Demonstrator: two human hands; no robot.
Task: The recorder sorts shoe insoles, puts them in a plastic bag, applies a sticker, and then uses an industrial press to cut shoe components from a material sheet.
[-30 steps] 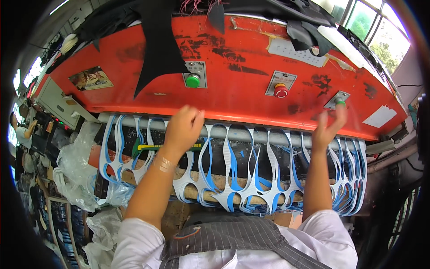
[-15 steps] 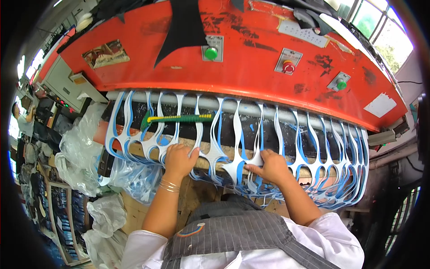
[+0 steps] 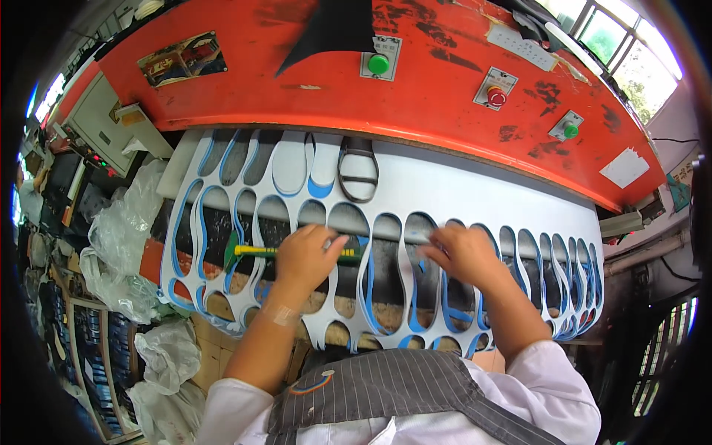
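Evidently, in the head view, the item under inspection is a broad white sheet (image 3: pixel 475 182) with blue showing at its cut edges. It runs out from the red machine (image 3: pixel 297 89) toward my apron, with sole-shaped openings along its near part and an uncut band at far centre and right. I judge it light and pliable, fairly smooth, and weakest at the narrow strips between openings, which would likely stretch or tear under a sharp pull. Sound places to take hold: the uncut band, or two wider junctions at once, well apart.

My left hand (image 3: pixel 305 256) is over the sheet left of centre, fingers curled, thumb out to the side. My right hand (image 3: pixel 467 256) is over the strips right of centre, fingers bent, thumb a little apart. The sheet lies directly below both; whether either hand grips it, I cannot tell, as the backs of my hands conceal the contact. A green-and-yellow handled tool (image 3: pixel 256 251) lies beside my left fingers.
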